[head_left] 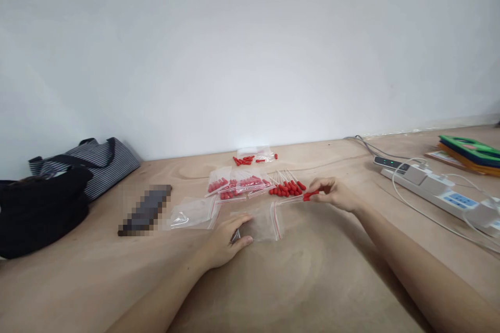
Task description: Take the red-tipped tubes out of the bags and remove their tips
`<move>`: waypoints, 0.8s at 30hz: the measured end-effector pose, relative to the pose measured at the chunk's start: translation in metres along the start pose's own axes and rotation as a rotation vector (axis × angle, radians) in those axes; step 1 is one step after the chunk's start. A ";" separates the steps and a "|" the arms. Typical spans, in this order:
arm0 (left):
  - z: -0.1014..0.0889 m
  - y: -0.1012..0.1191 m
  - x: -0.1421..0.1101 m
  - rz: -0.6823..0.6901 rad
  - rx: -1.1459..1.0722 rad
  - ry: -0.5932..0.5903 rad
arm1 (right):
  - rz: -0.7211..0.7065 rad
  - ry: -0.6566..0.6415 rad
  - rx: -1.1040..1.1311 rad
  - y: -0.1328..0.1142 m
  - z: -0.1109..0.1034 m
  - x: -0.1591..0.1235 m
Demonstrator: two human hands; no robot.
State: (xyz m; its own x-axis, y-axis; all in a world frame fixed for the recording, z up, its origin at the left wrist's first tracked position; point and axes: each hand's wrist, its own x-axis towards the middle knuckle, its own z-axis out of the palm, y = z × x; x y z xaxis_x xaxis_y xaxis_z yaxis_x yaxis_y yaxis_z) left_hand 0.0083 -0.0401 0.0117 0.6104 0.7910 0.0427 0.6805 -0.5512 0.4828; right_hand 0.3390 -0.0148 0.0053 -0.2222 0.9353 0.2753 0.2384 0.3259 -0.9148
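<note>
My right hand point(332, 192) pinches red-tipped white sticks point(311, 195) by their red ends; the thin shafts point left, just above the table, and I cannot tell how many there are. My left hand point(230, 239) rests at the left end of a clear zip bag point(261, 222), thumb and fingers apart. The bag lies flat with its red-lined mouth to the right. Beyond it is a fanned pile of similar sticks point(287, 187), red ends toward me. Left of the pile lie filled zip bags point(238, 186) with red-tipped sticks inside. Another clear zip bag point(193, 212) lies left of my left hand.
Short red pieces point(242, 160) lie by a plastic bag point(253, 153) near the wall. A pixelated dark flat object point(146, 210), a striped bag point(113, 166) and black cloth point(42, 213) are left. On the right are a power strip point(437, 192) with cables and stacked coloured frames point(472, 153).
</note>
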 end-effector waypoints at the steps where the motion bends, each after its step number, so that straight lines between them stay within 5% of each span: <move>1: 0.000 0.000 0.000 0.000 0.008 0.000 | 0.031 0.068 0.034 0.002 -0.008 0.000; 5: 0.001 -0.002 0.001 0.038 0.041 0.006 | 0.114 0.388 0.124 0.016 -0.018 0.005; 10: 0.008 -0.010 0.002 0.159 0.107 0.094 | 0.196 0.696 -0.036 0.034 0.014 0.021; 14: 0.015 -0.008 0.001 0.270 0.152 0.149 | 0.184 0.695 -0.129 0.043 0.039 0.033; 20: 0.007 0.007 -0.001 0.207 0.160 -0.141 | 0.138 0.611 -0.321 0.042 0.047 0.037; 24: 0.004 0.005 0.000 0.231 0.173 -0.215 | 0.165 0.611 -0.445 0.041 0.044 0.034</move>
State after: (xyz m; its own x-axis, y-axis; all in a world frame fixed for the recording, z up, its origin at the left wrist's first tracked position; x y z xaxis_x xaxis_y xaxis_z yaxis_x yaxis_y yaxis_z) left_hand 0.0131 -0.0440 0.0110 0.8149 0.5764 -0.0605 0.5620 -0.7603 0.3257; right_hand 0.2992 0.0241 -0.0357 0.3793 0.8444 0.3785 0.6093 0.0799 -0.7889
